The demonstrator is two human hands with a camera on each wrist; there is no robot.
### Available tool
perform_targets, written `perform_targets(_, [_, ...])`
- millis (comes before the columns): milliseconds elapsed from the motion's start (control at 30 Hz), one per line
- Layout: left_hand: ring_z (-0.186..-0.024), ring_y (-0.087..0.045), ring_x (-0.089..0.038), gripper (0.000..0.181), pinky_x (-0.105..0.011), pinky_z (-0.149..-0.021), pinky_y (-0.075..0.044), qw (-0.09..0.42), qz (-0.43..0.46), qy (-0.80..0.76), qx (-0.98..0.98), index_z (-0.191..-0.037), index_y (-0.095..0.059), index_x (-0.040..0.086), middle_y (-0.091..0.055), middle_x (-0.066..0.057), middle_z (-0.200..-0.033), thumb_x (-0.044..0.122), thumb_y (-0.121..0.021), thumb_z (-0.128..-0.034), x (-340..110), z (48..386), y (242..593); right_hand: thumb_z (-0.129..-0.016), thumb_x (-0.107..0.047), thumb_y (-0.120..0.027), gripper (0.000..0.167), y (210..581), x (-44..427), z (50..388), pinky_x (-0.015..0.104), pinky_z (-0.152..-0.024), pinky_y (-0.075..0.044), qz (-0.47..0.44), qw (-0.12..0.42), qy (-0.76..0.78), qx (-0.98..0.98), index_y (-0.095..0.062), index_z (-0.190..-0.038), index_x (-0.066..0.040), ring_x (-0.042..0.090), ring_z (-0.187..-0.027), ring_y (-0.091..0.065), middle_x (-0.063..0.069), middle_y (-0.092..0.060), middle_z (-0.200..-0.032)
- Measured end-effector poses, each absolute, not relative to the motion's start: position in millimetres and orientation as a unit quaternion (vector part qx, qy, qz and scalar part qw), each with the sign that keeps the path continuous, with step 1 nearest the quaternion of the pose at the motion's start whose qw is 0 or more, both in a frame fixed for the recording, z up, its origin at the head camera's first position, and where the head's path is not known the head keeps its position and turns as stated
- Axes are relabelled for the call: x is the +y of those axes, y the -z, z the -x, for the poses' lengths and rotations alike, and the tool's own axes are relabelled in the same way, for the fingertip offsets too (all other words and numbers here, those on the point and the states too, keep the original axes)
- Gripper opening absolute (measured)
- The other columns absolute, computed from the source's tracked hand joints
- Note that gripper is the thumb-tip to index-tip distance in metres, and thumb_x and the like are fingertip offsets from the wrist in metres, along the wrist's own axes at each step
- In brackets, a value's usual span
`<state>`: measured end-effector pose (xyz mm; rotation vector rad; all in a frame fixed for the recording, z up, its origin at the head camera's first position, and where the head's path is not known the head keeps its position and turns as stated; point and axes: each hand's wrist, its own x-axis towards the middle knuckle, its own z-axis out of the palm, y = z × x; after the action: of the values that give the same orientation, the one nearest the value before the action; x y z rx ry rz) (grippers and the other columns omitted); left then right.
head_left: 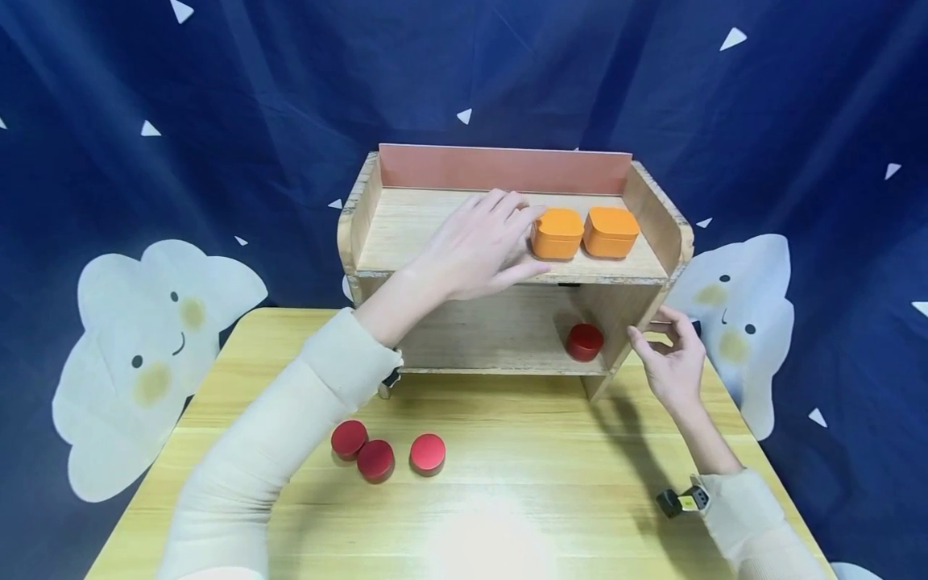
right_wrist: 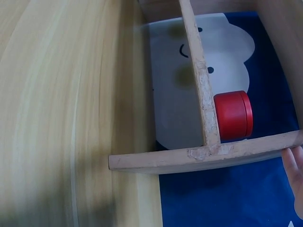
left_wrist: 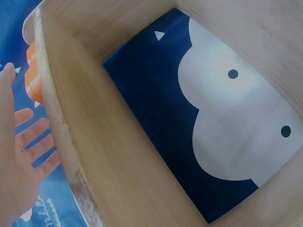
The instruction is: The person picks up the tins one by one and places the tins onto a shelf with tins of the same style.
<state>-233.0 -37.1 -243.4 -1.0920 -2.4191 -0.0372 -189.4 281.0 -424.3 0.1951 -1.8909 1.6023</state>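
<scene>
My left hand (head_left: pixel 482 246) is over the upper board of a small wooden shelf (head_left: pixel 413 211), its fingers extended beside the left orange box (head_left: pixel 558 234). Whether the fingertips touch that box is unclear. A second orange box (head_left: pixel 611 232) stands just right of it. In the left wrist view, the left hand (left_wrist: pixel 21 161) shows spread fingers with nothing gripped. Bent fingers of my right hand (head_left: pixel 674 362) rest against the outside of the shelf's right side panel. One red round container (head_left: pixel 584 342) sits on the lower board, near that panel.
Several red round containers lie on the wooden table (head_left: pixel 522 451) in front of the shelf, one (head_left: pixel 428 454) apart from a touching pair (head_left: pixel 375 460). A blue curtain (head_left: pixel 290 105) with clouds and triangles hangs behind. The shelf has a pink back strip (head_left: pixel 507 169).
</scene>
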Motion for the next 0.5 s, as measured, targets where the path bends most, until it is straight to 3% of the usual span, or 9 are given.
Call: perform_targets(500, [-0.131, -0.059, -0.031, 0.067, -0.046, -0.115, -0.047, 0.297, 0.429, 0.071, -0.85, -0.146, -0.059, 0.009, -0.065, -0.011, -0.139, 0.058, -0.062, -0.0998, -69.7, 197.7, 263.5, -0.084, 0.017, -0.074, 0.041, 425.2, 281.9, 190.1, 0.008, -0.065, -0.056, -0.078, 0.325, -0.606, -0.722, -0.069, -0.123, 0.003, -0.002, -0.086, -0.069, -0.014, -0.07, -0.103])
